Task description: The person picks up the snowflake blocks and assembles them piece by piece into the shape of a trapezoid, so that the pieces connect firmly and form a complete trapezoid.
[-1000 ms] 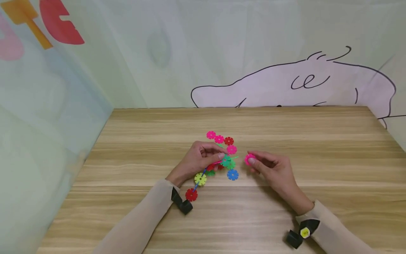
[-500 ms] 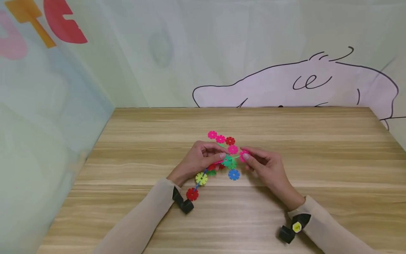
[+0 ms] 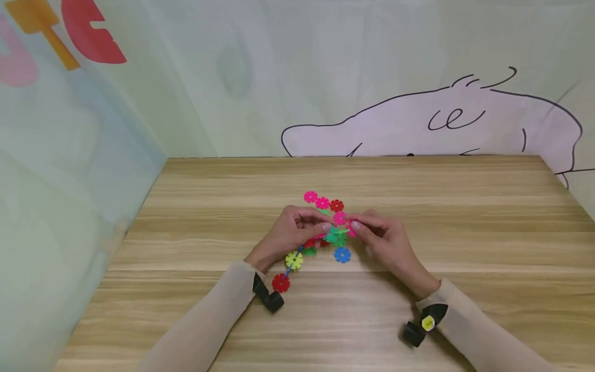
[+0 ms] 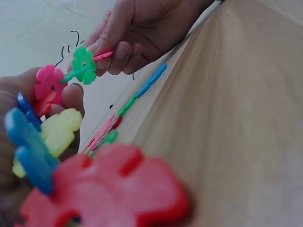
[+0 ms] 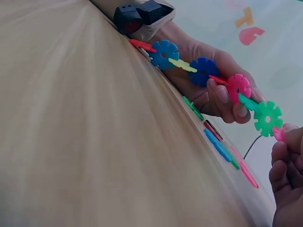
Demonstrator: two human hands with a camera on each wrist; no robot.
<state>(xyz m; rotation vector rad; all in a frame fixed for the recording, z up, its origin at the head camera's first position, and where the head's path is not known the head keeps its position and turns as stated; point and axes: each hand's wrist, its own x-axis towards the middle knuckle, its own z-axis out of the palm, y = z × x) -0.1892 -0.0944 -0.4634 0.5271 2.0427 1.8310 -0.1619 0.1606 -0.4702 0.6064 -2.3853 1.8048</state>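
Observation:
A chain of slotted plastic discs runs across the left hand (image 3: pixel 290 235): red (image 3: pixel 281 283), yellow (image 3: pixel 294 260), blue, red, pink and green. The left thumb and fingers pinch it near the pink disc (image 5: pixel 239 87). At its far end a light green disc (image 5: pixel 268 118) stands out past the left fingertips. Between thumb and forefinger, the right hand (image 3: pixel 395 243) pinches a pink disc (image 4: pixel 103 56), whose edge meets the light green disc (image 4: pixel 84 65); how deep the slots engage cannot be told.
Loose discs lie on the wooden table (image 3: pixel 209 206) behind and beneath the hands, among them pink (image 3: pixel 310 197), dark red (image 3: pixel 337 205) and blue (image 3: pixel 342 254). A cloth backdrop (image 3: pixel 195 77) with drawn figures rises behind the table.
The right hand has moved left with its pink disc, from a gap away to touching the chain's light green end. The left hand has stayed almost still, holding the chain.

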